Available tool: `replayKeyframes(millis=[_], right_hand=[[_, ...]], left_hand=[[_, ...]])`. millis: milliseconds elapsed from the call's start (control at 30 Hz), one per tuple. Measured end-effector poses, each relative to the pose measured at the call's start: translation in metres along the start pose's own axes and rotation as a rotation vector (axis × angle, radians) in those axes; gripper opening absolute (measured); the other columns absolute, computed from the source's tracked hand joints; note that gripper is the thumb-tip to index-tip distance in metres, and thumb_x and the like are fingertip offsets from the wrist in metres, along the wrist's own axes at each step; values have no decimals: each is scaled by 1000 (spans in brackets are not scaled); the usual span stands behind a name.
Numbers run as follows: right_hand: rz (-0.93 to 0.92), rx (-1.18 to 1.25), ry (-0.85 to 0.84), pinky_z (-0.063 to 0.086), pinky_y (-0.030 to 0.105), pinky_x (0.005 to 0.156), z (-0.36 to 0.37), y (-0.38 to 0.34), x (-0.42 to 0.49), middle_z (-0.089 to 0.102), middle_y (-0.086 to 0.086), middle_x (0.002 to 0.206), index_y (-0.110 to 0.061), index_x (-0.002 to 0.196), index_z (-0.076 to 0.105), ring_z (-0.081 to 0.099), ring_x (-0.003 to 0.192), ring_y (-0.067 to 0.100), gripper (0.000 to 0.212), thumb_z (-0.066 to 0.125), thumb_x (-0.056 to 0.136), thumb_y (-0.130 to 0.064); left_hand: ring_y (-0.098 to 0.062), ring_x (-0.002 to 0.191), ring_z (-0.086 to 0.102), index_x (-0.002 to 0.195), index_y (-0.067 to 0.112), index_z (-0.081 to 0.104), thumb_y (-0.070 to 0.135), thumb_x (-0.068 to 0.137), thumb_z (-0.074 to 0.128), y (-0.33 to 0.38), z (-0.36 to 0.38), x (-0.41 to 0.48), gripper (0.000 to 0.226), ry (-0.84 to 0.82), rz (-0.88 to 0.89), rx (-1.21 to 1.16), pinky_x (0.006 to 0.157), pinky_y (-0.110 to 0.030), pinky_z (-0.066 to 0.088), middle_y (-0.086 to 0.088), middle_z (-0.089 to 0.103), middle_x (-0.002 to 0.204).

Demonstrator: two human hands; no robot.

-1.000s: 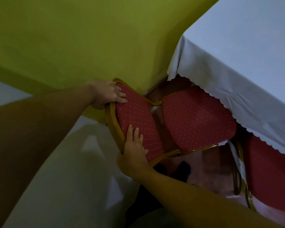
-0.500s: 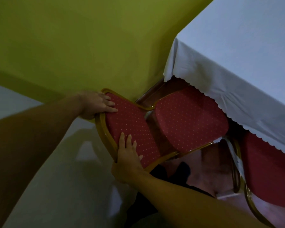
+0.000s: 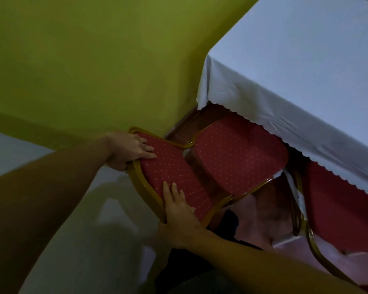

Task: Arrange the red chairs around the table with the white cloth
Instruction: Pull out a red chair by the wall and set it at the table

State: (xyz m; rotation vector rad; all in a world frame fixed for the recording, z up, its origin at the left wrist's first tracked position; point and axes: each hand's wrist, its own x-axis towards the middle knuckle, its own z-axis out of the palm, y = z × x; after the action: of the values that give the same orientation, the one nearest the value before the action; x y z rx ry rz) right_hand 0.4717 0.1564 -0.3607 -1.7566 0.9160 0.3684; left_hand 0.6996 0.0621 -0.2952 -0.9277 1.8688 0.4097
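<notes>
Right hand (image 3: pixel 179 211) and left hand (image 3: pixel 130 149) each gripped the backrest frame of the red chair (image 3: pixel 238 153), seat part-tucked under the white-clothed table (image 3: pixel 295 71) close beside a second red chair (image 3: pixel 344 209); judged risk: a skewed push snagging the scalloped hem or knocking that neighbour's frame.

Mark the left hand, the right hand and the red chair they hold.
left hand (image 3: pixel 129 150), head view, back of the hand
right hand (image 3: pixel 179 215), head view, back of the hand
red chair (image 3: pixel 170 170), head view, dotted backrest pad between the hands
</notes>
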Motion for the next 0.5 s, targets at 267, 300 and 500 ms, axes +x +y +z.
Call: replayKeyframes(millis=[267, 300, 500], right_hand=[[-22, -49, -45, 7, 67, 119, -16, 28, -24, -18, 2, 167, -28, 156, -21, -12, 154, 32, 114, 72, 90, -32], [-24, -51, -45, 7, 66, 120, -18, 32, -28, -18, 2, 167, -29, 156, -21, -12, 154, 31, 111, 70, 92, -32], [-48, -56, -11, 8, 66, 120, -29, 61, -50, -14, 1, 168, -31, 157, -18, -8, 154, 31, 103, 64, 94, -29]], left_hand=[[-27, 150, 18, 159, 29, 5, 41, 91, 55, 18, -8, 16, 85, 18, 59, -18, 119, -40, 20, -2, 15, 165], [-26, 149, 19, 159, 29, 6, 39, 90, 56, 21, -10, 19, 86, 29, 72, -20, 119, -40, 20, -2, 16, 165], [-21, 149, 22, 159, 31, 10, 37, 87, 58, 36, -21, 30, 87, 108, 115, -68, 118, -37, 21, 1, 18, 165]])
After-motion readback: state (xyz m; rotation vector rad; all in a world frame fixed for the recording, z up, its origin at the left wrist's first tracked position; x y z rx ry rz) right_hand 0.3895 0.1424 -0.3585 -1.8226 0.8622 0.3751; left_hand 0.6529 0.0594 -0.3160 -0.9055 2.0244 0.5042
